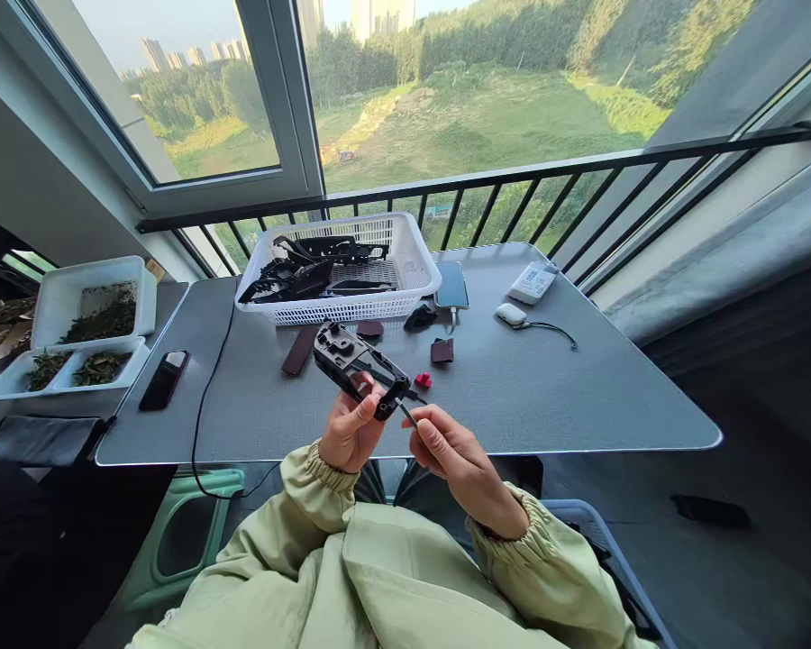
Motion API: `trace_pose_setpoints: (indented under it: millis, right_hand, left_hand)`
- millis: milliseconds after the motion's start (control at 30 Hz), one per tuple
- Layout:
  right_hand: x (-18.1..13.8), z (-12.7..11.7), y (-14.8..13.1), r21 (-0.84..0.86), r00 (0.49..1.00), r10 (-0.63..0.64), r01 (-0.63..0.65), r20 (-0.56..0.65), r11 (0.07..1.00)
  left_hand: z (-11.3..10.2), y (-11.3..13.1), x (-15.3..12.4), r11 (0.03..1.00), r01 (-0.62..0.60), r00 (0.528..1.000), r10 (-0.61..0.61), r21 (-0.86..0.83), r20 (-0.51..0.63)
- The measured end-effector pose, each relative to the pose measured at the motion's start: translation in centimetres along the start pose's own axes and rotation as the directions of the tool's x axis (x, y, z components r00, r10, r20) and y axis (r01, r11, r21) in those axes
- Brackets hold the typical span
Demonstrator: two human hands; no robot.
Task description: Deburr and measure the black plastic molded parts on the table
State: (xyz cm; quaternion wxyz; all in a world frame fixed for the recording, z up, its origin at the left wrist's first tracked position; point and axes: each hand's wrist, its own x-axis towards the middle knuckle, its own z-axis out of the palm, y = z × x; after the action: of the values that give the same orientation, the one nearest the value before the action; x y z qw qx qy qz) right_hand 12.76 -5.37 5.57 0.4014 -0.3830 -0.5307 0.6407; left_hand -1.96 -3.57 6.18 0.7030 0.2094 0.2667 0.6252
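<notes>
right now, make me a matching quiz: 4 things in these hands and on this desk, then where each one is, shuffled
Things:
1. black plastic housing
2. thin dark rod
3. small red plastic piece
4. black smartphone

Places:
A. on the grey desk, beside the white plastic trays
B. pinched in the right hand
C. on the grey desk, just past the hands
D. gripped in the left hand

Pairs: 1-D, 2-B, 3-C, 4-A
</notes>
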Motion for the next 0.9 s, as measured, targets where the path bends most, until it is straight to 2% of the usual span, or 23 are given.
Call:
trace_pose_setpoints:
  millis: [233,367,433,600,900]
  right_hand:
    - [0.3,0.41,-0.45,0.089,0.996,0.064,-0.069,0.059,0.994]
    - [-0.07,0.42,-0.68,0.088,0.993,0.053,-0.063,0.108,0.994]
    - [-0.2,0.41,-0.68,0.09,0.992,0.043,-0.054,0.119,0.994]
    - [0.05,0.5,-0.43,0.061,0.999,0.04,-0.042,0.027,0.997]
    - [-0.21,0.42,-0.44,-0.035,0.998,0.0,0.002,0.061,0.999]
  left_hand:
    - [0.04,-0.36,-0.03,0.986,-0.145,0.989,0.142,0.086,0.048]
    - [-0.01,-0.32,-0.03,0.975,-0.197,0.98,0.195,0.103,0.024]
    - [-0.01,-0.24,-0.02,0.975,-0.202,0.979,0.203,0.097,0.002]
    - [0.13,-0.23,-0.13,0.983,-0.17,0.985,0.172,0.072,-0.017]
    - [0.4,-0.42,-0.27,0.976,-0.201,0.978,0.204,0.086,-0.037]
